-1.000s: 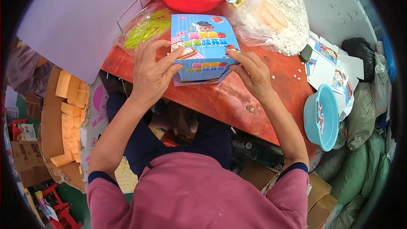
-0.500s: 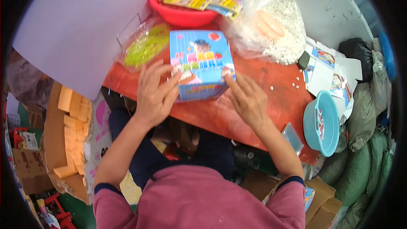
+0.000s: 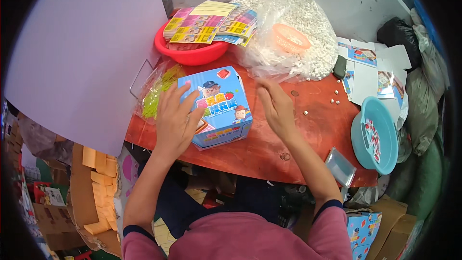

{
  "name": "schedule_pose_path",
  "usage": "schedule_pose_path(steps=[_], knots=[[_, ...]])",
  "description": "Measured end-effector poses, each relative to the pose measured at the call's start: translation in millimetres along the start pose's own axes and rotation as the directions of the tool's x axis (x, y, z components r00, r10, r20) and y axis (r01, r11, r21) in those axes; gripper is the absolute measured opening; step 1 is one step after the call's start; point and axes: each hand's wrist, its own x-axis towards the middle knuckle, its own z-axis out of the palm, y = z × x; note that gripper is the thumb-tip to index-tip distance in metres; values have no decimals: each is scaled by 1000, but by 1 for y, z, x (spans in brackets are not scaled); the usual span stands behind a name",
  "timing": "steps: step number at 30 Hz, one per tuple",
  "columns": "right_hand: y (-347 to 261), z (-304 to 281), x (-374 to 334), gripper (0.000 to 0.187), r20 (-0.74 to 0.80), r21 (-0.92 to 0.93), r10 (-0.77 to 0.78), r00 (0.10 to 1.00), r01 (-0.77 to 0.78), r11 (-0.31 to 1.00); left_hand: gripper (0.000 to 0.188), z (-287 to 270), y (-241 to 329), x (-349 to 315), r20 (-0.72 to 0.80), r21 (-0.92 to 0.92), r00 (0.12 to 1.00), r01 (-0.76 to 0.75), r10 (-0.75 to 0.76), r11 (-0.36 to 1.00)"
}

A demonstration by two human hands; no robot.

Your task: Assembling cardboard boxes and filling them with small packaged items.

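Observation:
A closed blue cardboard box [image 3: 216,98] with cartoon pictures stands turned at a slant on the red table. My left hand [image 3: 174,118] lies along the box's left side with fingers spread, its fingertips over the top's left edge; whether they press on it I cannot tell. To the right of the box, apart from it, my right hand [image 3: 275,108] is held with fingers stretched out and nothing in it. Behind my left hand lies a clear plastic bag of yellow-green pieces [image 3: 156,94], partly hidden.
Stacked printed cards [image 3: 202,21] rest on a red basin [image 3: 192,55]. Behind, a big clear bag of white pellets [image 3: 317,31] holds a peach basket [image 3: 291,38]. At the right are a blue basin [image 3: 358,137] with small packets, flat cartons [image 3: 364,82] and a clear case [image 3: 340,167].
The box has turned and now sits at a slant. My right hand has come off its right edge, and my left hand's fingers have spread. The whole view has shifted.

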Motion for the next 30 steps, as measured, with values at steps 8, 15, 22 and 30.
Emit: schedule_pose_path(steps=[8,15,22,30], knots=[[33,28,23,28,151,170,-6,989,-20,985,62,31,-14,16,245,-185,952,230,-182,955],[38,21,32,28,254,9,-203,946,207,978,57,32,-19,15,246,-282,945,284,-217,917],[58,35,35,22,412,581,88,907,-336,742,53,35,-17,18,271,-203,941,261,-202,944],[20,39,31,44,455,580,220,863,-475,662,49,32,-15,13,271,-82,941,233,-204,969]])
